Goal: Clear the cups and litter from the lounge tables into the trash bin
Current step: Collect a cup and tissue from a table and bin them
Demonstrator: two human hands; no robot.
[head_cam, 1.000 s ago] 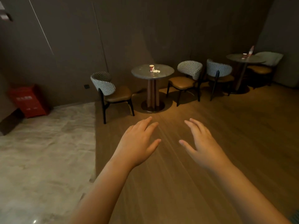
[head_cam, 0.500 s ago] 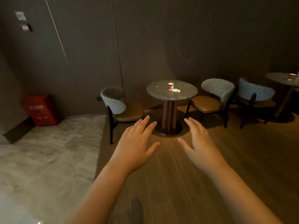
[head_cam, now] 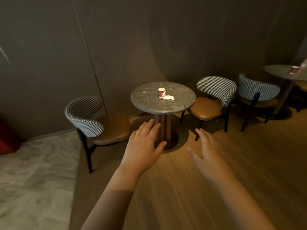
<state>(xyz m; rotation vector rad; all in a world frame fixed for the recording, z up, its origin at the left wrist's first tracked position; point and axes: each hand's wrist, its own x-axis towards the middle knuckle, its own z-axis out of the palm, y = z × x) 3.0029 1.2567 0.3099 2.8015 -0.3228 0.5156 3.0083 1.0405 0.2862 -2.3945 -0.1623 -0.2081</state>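
A small red paper cup (head_cam: 161,92) stands upright near the middle of a round stone-topped table (head_cam: 149,102). A crumpled white napkin (head_cam: 168,97) lies against the cup's right side. My left hand (head_cam: 143,146) and my right hand (head_cam: 205,151) are both stretched out in front of me, palms down, fingers straight and holding nothing. They hover short of the table, in front of its pedestal. A second round table (head_cam: 279,73) at the far right carries another red cup (head_cam: 294,70) and some pale litter beside it.
A houndstooth-backed chair (head_cam: 93,120) stands left of the near table, another chair (head_cam: 214,98) right of it, and a third chair (head_cam: 255,92) by the far table. A red object (head_cam: 6,140) shows at the left edge. Dark wall panels close the back.
The view has moved closer to the near table, which now looks larger and sits more central. Both hands stay extended and empty. The red object has slid toward the left edge.
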